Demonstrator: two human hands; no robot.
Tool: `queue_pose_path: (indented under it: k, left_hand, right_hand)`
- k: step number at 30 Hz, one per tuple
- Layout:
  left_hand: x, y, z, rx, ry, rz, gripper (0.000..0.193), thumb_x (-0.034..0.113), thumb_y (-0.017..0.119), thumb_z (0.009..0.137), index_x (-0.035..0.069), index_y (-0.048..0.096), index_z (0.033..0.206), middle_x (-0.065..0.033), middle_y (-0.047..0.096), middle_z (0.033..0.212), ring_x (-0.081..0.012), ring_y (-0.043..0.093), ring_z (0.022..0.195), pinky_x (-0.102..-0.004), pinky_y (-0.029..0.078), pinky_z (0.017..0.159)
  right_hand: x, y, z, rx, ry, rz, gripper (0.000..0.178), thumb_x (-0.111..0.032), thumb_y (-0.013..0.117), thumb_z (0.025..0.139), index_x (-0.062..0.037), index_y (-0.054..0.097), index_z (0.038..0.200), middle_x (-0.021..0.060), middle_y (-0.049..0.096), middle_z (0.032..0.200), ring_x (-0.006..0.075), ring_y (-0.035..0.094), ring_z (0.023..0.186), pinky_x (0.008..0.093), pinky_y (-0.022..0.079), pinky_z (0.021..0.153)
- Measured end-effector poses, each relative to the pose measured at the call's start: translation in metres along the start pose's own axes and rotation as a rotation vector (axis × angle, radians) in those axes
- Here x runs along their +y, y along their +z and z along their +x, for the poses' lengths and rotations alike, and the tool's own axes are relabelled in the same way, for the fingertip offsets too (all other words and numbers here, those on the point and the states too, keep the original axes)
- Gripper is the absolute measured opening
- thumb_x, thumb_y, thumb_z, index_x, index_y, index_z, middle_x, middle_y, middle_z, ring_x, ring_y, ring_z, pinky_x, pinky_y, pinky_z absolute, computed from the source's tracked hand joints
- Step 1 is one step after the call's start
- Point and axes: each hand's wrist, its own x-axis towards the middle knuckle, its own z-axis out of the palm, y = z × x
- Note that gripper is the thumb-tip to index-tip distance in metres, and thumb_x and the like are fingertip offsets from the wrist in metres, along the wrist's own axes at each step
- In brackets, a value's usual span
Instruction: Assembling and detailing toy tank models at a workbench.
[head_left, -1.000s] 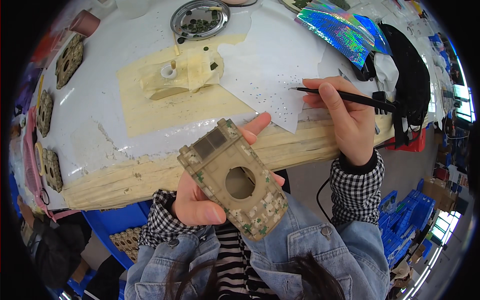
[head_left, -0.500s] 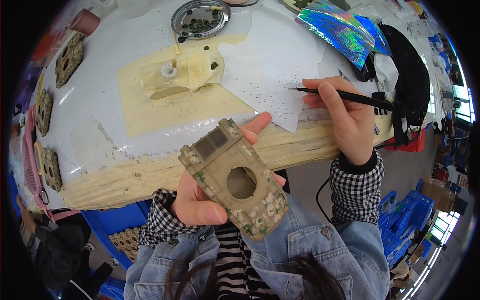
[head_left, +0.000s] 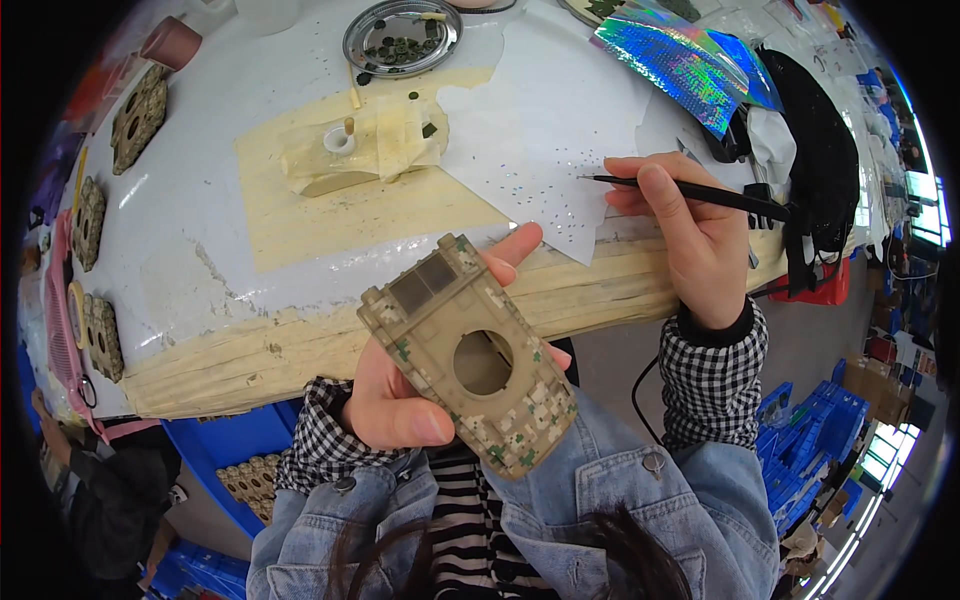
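My left hand [head_left: 400, 400] grips a tan camouflage toy tank hull [head_left: 470, 352] with a round hole in its top, held over my lap in front of the table edge. My right hand [head_left: 690, 235] holds a thin black pen-like tool [head_left: 690, 192] with its tip pointing left over a white paper sheet [head_left: 540, 120] dotted with tiny specks. The tool's tip is a short way above and right of the hull.
A tape-covered block with a white cup [head_left: 350, 150] sits on yellowish masking tape. A round metal dish of small dark parts [head_left: 402, 38] lies behind it. Holographic foil [head_left: 680, 60] and a black cable bundle [head_left: 810, 150] lie at the right. Camouflage parts [head_left: 135, 115] line the left edge.
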Motion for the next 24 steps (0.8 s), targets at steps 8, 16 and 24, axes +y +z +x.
queue_pose_path:
  k: [8, 16, 24]
  left_hand:
    - [0.0022, 0.0074, 0.0038, 0.132, -0.039, 0.117, 0.099, 0.042, 0.085, 0.064, 0.004, 0.029, 0.137, -0.0414, -0.005, 0.143, -0.0352, 0.06, 0.106, -0.0422, 0.055, 0.085]
    - [0.0014, 0.0053, 0.0042, 0.098, -0.016, 0.112, 0.098, 0.041, 0.084, 0.065, 0.003, 0.029, 0.137, -0.0423, -0.006, 0.143, -0.0359, 0.06, 0.106, -0.0422, 0.055, 0.086]
    - [0.001, 0.005, 0.0044, 0.082, -0.009, 0.109, 0.098, 0.041, 0.084, 0.066, 0.003, 0.028, 0.137, -0.0426, -0.007, 0.142, -0.0363, 0.06, 0.107, -0.0428, 0.055, 0.086]
  right_hand:
    - [-0.0004, -0.0006, 0.0004, -0.005, 0.008, -0.015, 0.025, -0.018, 0.057, 0.095, 0.0049, 0.065, 0.101, 0.0107, 0.066, 0.098, 0.0143, 0.065, 0.084, 0.0248, 0.052, 0.076]
    - [-0.0001, -0.0002, 0.0007, -0.005, -0.004, -0.018, 0.026, -0.018, 0.056, 0.095, 0.005, 0.066, 0.101, 0.0105, 0.066, 0.096, 0.014, 0.065, 0.082, 0.0247, 0.052, 0.075]
    - [-0.0003, 0.0001, 0.0005, 0.001, -0.001, -0.012, 0.025, -0.018, 0.056, 0.095, 0.0046, 0.066, 0.101, 0.0105, 0.067, 0.097, 0.0139, 0.065, 0.083, 0.0245, 0.052, 0.075]
